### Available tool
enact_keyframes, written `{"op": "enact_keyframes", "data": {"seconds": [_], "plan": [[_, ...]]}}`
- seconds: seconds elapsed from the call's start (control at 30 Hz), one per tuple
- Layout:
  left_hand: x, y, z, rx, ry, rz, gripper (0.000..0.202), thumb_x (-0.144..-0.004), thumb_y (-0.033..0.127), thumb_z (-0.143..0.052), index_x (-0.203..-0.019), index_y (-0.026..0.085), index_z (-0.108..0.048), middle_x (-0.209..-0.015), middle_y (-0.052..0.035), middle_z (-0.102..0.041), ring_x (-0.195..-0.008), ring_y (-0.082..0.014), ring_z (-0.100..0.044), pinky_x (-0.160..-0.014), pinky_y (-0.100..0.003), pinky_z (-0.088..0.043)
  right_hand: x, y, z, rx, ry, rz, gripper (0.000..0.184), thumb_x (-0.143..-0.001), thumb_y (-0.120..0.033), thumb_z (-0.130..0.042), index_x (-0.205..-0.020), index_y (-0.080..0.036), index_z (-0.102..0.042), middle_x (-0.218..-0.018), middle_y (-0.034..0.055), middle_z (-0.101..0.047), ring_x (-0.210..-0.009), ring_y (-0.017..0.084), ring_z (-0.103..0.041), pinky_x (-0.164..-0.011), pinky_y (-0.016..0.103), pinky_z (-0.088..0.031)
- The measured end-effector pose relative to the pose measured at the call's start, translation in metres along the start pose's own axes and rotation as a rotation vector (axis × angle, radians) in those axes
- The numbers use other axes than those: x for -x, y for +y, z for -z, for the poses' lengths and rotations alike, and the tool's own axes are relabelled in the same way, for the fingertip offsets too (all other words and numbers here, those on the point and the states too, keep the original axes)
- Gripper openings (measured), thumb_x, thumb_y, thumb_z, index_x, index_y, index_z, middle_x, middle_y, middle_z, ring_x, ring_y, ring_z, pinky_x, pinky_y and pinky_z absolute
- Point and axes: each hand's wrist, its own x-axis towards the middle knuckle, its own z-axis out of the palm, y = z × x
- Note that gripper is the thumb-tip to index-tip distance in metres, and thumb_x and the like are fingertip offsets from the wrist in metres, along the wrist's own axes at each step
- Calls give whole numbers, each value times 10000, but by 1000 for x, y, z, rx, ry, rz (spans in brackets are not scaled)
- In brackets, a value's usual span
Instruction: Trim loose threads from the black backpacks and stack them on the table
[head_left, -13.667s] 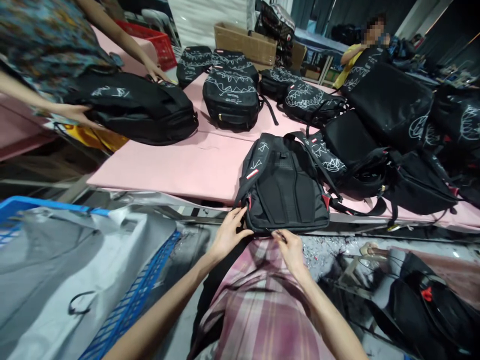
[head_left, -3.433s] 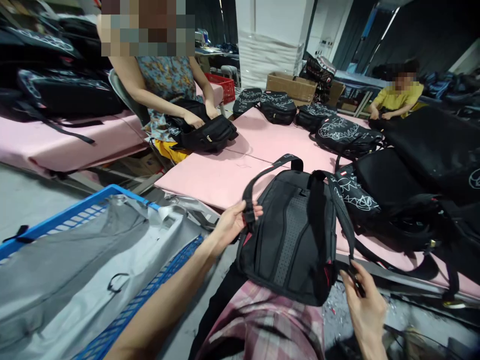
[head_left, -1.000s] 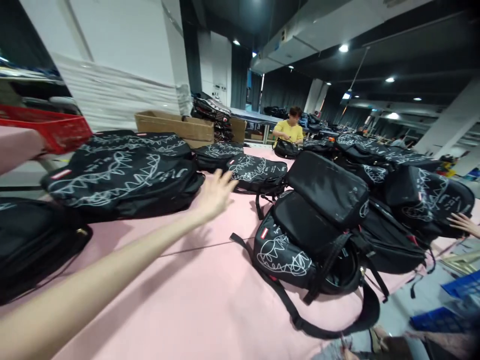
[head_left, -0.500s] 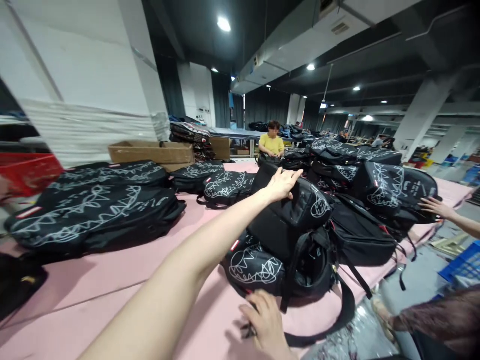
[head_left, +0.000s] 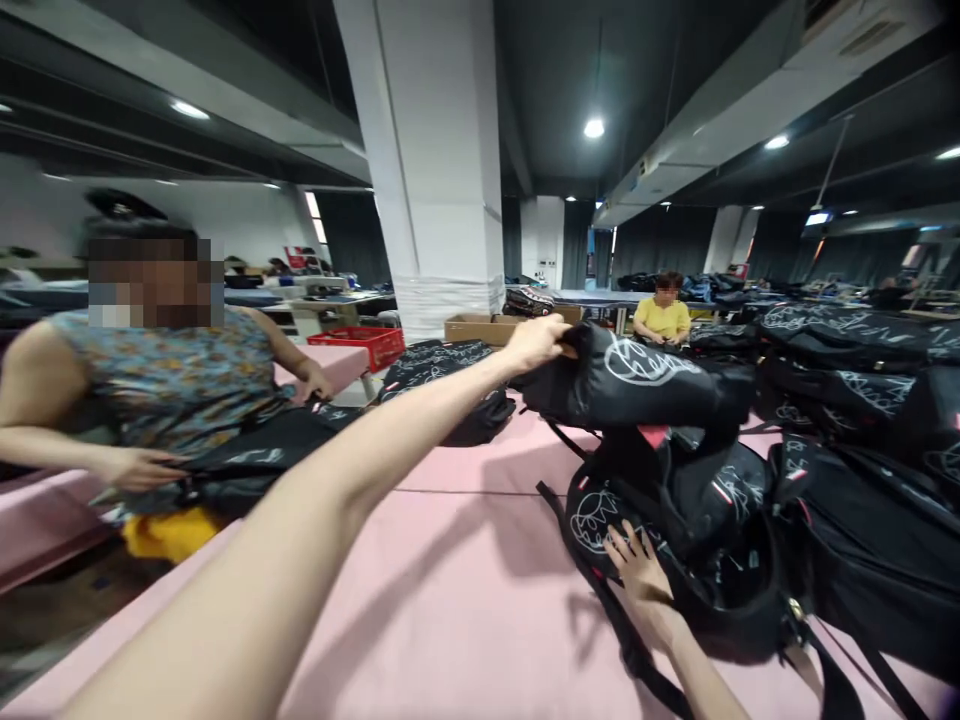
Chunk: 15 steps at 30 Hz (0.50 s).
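Observation:
My left hand (head_left: pixel 538 345) reaches forward and is closed on the end of a black bag (head_left: pixel 637 375) with white scribble print, raised above the pink table (head_left: pixel 450 560). Below it lies a black backpack (head_left: pixel 589 515) with similar white print, straps and a gaping opening. Spread over that backpack's printed side is my right hand (head_left: pixel 643 580), its fingers apart and touching the fabric. Its palm side is hidden. Another black backpack (head_left: pixel 885 530) rests to the right, against the one under my right hand.
A person in a patterned sleeveless top (head_left: pixel 202 370) handles a black bag (head_left: pixel 262 455) on the left. More printed bags (head_left: pixel 832 325) are piled at the right. A person in yellow (head_left: pixel 661 318) sits beyond. A cardboard box (head_left: pixel 480 330) and red crate (head_left: pixel 375 345) stand near a white pillar (head_left: pixel 439 180).
The view has swung left, bringing the person in the patterned top into sight. My left hand has closed on a bag and raised it. My right hand has moved onto the backpack.

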Motion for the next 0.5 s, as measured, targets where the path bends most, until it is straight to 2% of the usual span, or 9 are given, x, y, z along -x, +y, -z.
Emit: {"op": "enact_keyframes", "data": {"seconds": [0.07, 0.1, 0.17, 0.2, 0.23, 0.3, 0.43, 0.5], "plan": [[37, -20, 44, -38, 80, 87, 275, -775, 399, -579, -950, 202, -656, -845, -12, -560, -775, -169, -553, -628, -248, -372, 6, -5, 9, -17, -16, 13, 479, -791, -235, -485, -1267, -279, -500, -1388, 19, -409, -1317, 267, -289, -1082, 476, -221], [59, -24, 62, -73, 112, 99, 272, -783, 406, -567, -927, 194, -658, -840, -16, -556, -754, -165, -543, -623, -251, -370, 10, -7, 12, -25, -13, 21, 493, -781, -239, -499, -1273, -276, -495, -1393, 21, -401, -1325, 269, -269, -1090, 478, -205], [109, -19, 84, -150, 127, 55, 269, -797, 413, -547, -906, 192, -654, -860, -25, -556, -744, -158, -528, -614, -253, -369, 19, -15, 18, -33, 0, 35, 503, -769, -193, -488, -1264, -281, -505, -1389, 22, -403, -1336, 266, -240, -1095, 491, -179], [137, -12, 85, -174, 91, 5, 255, -806, 402, -537, -908, 195, -647, -872, -30, -557, -756, -157, -525, -618, -254, -374, 24, -20, 20, -35, -4, 28, 503, -762, -157, -470, -1247, -279, -523, -1381, 27, -415, -1336, 269, -240, -1087, 506, -183], [167, -3, 79, -184, 38, -36, 233, -817, 379, -524, -908, 198, -639, -875, -35, -557, -774, -160, -523, -627, -255, -382, 32, -28, 21, -39, -23, 7, 500, -754, -129, -451, -1225, -269, -546, -1371, 35, -429, -1333, 275, -248, -1072, 520, -202], [232, 18, 45, -166, -115, -76, 208, -821, 360, -524, -889, 191, -625, -854, -47, -557, -768, -172, -516, -630, -273, -401, 54, -47, 23, -62, -95, -74, 469, -753, -125, -432, -1184, -233, -583, -1345, 59, -463, -1314, 288, -290, -1034, 519, -266], [372, 67, -51, -41, -405, 103, 124, -802, 209, -538, -897, 155, -596, -856, -79, -565, -769, -202, -533, -644, -309, -436, 123, -86, 28, -195, -331, -185, 396, -799, -203, -432, -1159, -214, -597, -1240, 78, -567, -1207, 237, -456, -968, 372, -376], [430, 90, -79, 0, -445, 236, 221, -805, 150, -504, -1015, 136, -571, -877, -96, -572, -792, -218, -539, -683, -337, -448, 160, -98, 35, -193, -426, -274, 367, -808, -197, -424, -1116, -229, -621, -1146, 69, -629, -1096, 212, -553, -905, 311, -414]]}}
